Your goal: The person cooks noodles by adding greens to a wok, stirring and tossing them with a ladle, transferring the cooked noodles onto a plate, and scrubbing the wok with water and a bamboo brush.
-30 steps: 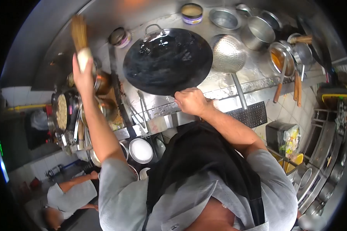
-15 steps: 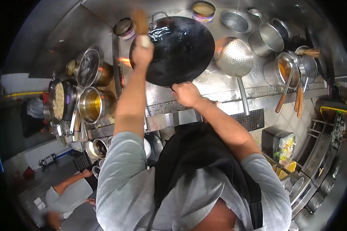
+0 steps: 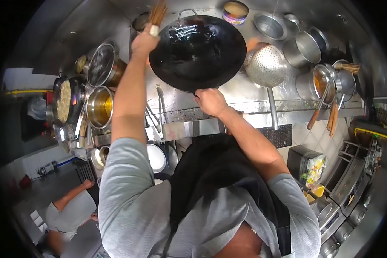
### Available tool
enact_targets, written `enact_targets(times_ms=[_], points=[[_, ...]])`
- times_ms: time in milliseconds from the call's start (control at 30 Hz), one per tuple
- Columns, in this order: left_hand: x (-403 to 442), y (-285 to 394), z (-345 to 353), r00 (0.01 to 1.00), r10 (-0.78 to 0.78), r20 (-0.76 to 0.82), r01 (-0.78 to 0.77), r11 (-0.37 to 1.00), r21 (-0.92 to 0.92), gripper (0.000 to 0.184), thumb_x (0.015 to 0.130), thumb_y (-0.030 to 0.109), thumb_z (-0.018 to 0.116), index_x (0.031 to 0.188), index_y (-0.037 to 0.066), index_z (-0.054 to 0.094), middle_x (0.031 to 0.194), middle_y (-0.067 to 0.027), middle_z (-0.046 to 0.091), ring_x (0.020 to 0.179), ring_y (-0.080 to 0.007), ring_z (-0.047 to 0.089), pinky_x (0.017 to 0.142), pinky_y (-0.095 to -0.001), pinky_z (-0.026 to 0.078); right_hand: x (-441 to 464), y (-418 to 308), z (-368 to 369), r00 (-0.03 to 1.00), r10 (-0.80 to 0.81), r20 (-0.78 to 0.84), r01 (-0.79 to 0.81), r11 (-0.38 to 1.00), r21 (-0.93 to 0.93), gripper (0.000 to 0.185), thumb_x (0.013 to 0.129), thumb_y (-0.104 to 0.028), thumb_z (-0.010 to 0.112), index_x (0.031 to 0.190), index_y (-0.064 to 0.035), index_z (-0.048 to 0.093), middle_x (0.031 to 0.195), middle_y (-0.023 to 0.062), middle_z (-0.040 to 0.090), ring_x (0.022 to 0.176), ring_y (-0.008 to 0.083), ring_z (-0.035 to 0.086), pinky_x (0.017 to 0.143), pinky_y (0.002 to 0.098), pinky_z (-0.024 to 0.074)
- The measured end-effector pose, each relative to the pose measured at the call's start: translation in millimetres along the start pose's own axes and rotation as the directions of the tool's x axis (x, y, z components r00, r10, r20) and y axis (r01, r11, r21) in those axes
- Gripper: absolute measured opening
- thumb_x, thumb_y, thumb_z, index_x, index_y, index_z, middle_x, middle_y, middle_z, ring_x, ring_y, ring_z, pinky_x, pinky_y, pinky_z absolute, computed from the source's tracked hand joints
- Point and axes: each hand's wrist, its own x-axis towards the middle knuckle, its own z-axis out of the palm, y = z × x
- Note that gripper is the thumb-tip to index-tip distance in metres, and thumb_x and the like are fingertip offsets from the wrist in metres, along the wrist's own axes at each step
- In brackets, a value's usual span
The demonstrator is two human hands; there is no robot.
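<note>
My left hand (image 3: pixel 144 44) is closed around the pale bound end of a bamboo wok brush (image 3: pixel 158 13). Its bristles point up and away, just beyond the left rim of a large black wok (image 3: pixel 198 53). The wok's inside looks dark and wet, with shiny reflections. My right hand (image 3: pixel 211 102) grips the wok at its near edge; the fingers cover most of the handle there. A metal loop handle stands at the wok's far rim.
Right of the wok lies a perforated ladle (image 3: pixel 266 66), near a metal bowl (image 3: pixel 269 26) and several pots. An open tin (image 3: pixel 235 12) stands behind. At left are a pot of yellow liquid (image 3: pixel 99 107) and a pan (image 3: pixel 64 101). Another person (image 3: pixel 71 213) is at lower left.
My left hand has swung the brush from over the wok's left side out past its rim. The wok and my right hand appear slightly farther right, and the flame at left is mostly out of sight.
</note>
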Motion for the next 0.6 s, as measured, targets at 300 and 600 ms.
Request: enact_targets(times_ms=[300, 600], points=[[-116.7, 55.9, 60.8, 0.69, 0.557, 0.462, -0.463, 0.831, -0.309, 0.089, 0.077, 0.042, 0.082, 0.157, 0.037, 0.043, 0.123, -0.0215, 0.071, 0.111, -0.0374, 0.07, 0.097, -0.0443, 0.054, 2.3, -0.2, -2.2, 0.999, 0.025, 0.044, -0.025, 1.0, -0.006, 0.02, 0.092, -0.024, 0.068, 0.092, -0.0048, 0.073, 0.087, 0.0204, 0.074, 0.085, 0.0405, 0.073, 0.082, 0.0513, 0.0575], [-10.6, 11.4, 34.1, 0.999, -0.018, -0.038, 0.007, 0.961, -0.277, 0.082, 0.086, 0.045, 0.077, 0.157, 0.026, 0.039, 0.124, -0.0223, 0.071, 0.116, -0.0426, 0.068, 0.099, -0.0522, 0.053, 0.7, -4.8, -4.1, 0.998, 0.049, 0.039, -0.049, 0.999, 0.013, 0.022, 0.092, -0.026, 0.068, 0.097, -0.0047, 0.074, 0.09, 0.0205, 0.075, 0.088, 0.0406, 0.073, 0.083, 0.0517, 0.0571]])
